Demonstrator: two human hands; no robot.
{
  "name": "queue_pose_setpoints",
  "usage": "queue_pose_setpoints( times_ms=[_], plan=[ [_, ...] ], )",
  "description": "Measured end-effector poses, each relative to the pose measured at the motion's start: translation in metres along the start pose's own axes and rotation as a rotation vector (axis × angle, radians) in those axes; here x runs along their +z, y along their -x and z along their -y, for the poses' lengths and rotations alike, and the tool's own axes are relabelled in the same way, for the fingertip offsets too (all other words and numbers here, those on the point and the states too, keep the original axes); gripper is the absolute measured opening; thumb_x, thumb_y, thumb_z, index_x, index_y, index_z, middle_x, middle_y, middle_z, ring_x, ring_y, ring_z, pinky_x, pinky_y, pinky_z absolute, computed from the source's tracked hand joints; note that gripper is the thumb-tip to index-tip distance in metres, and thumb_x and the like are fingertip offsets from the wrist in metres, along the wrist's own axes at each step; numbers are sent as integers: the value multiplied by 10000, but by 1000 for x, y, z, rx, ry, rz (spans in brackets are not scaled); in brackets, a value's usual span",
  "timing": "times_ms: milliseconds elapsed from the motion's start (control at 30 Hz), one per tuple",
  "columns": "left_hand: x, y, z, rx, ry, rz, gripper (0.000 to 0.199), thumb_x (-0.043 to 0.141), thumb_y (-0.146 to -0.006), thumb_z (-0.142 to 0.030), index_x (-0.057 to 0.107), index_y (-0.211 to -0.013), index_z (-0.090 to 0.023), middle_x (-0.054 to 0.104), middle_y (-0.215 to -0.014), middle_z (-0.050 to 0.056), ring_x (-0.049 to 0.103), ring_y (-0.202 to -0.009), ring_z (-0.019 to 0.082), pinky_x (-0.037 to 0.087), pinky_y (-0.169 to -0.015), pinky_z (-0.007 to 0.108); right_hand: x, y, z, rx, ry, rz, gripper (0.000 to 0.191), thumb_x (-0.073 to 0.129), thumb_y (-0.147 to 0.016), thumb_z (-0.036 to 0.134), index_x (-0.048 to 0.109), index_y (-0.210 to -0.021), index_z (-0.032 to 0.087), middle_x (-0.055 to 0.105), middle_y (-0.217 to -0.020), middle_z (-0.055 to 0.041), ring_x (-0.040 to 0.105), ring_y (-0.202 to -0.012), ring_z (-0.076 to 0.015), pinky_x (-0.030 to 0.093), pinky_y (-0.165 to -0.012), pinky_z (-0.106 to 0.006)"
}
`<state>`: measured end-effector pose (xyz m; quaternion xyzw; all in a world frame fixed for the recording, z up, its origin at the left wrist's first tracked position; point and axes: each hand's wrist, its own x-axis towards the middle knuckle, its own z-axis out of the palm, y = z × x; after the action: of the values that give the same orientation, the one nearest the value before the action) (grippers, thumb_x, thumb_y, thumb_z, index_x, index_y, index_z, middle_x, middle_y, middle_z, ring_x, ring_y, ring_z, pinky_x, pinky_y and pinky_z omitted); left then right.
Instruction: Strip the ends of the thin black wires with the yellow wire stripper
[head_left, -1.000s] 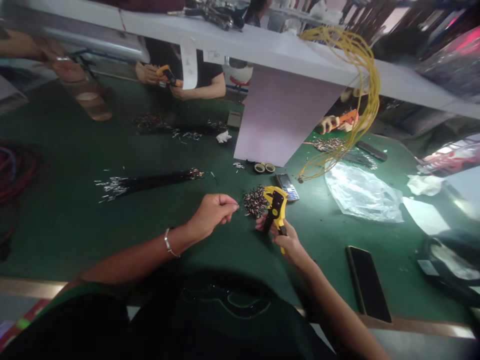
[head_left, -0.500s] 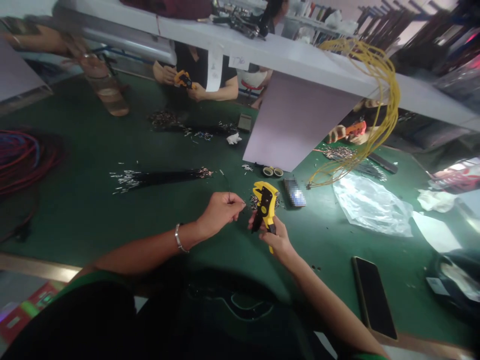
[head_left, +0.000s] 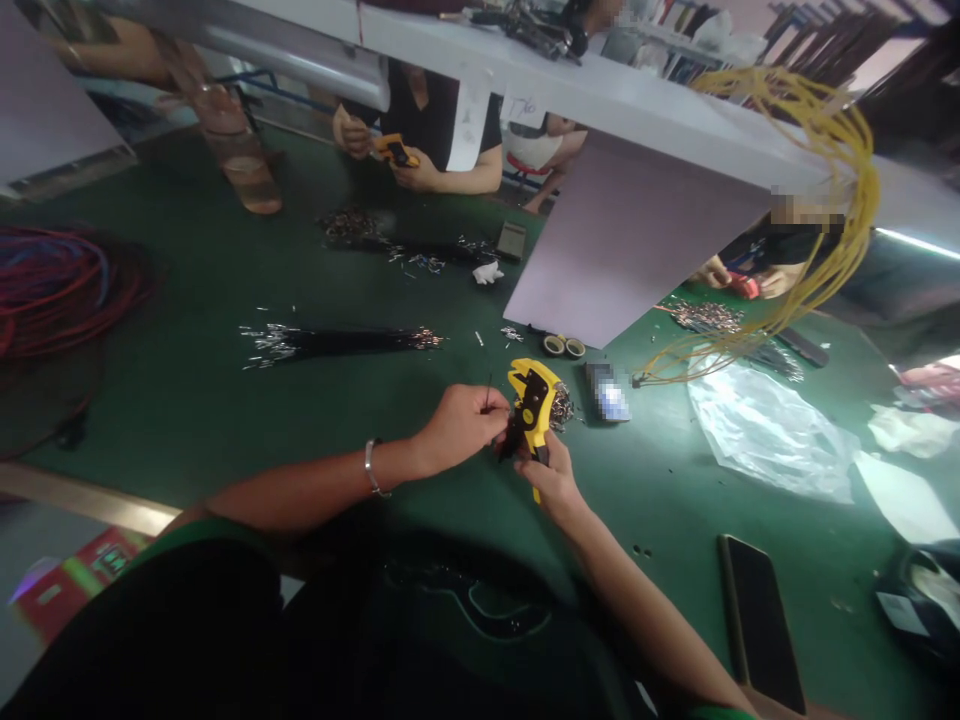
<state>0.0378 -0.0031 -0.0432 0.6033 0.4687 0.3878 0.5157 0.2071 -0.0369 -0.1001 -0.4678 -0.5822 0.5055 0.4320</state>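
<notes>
My left hand (head_left: 466,428) pinches a thin black wire (head_left: 489,378), which sticks up from between thumb and fingers and has a pale metal tip. Wrapped around the handles of a yellow-and-black wire crimping plier (head_left: 535,408) is my right hand (head_left: 553,478). The plier's head points up, and the left fingertips are right beside its black jaw side; whether they touch it I cannot tell. Behind the tool, partly covered by it, lies a pile of small metal terminals (head_left: 562,408). To the left a bundle of black wires (head_left: 349,342) with metal ends rests on the green table (head_left: 315,410).
Tape rolls (head_left: 564,346), a small box (head_left: 607,392), a clear plastic bag (head_left: 772,430) and a phone (head_left: 761,620) lie to the right. Yellow wires (head_left: 840,200) hang from the shelf (head_left: 645,120). Red and blue cables (head_left: 60,290) are at left. Co-workers sit opposite, holding tools.
My left hand has come in closer to the plier with the wire. The right hand still grips the plier. The whole view has shifted, so most table items appear farther right.
</notes>
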Motion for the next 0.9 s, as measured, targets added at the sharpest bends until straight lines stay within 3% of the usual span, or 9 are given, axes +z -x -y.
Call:
queue_pose_setpoints(
  times_ms=[267,400,567,900],
  plan=[
    [-2,0,2,10,-28,43,188,513,-747,-149,654,-621,-154,599,-526,-13,487,-475,68,373,-472,190,2,2,14,-115,268,-27,232,524,-678,187,568,-905,201,625,-817,-20,575,-725,-193,494,-696,-329],
    [-6,2,-5,-8,-61,75,187,505,-746,-130,677,-679,-154,535,-481,-40,425,-438,61,320,-438,189,2,3,14,-202,411,-79,376,514,-690,184,507,-1065,207,630,-900,-53,599,-801,-223,508,-762,-366],
    [-6,3,-11,-26,-87,83,200,497,-690,-111,553,-505,-160,505,-476,-47,395,-442,54,306,-450,190,2,3,9,-333,576,-178,517,517,-655,174,440,-1166,186,611,-1005,-115,607,-916,-277,502,-819,-413],
    [-5,0,-8,-20,-194,64,176,502,-655,-121,563,-496,-164,525,-493,-36,426,-493,69,333,-505,204,0,3,10,-373,629,-205,467,518,-661,170,461,-1125,176,632,-974,-121,624,-877,-274,512,-772,-384]
  ],
)
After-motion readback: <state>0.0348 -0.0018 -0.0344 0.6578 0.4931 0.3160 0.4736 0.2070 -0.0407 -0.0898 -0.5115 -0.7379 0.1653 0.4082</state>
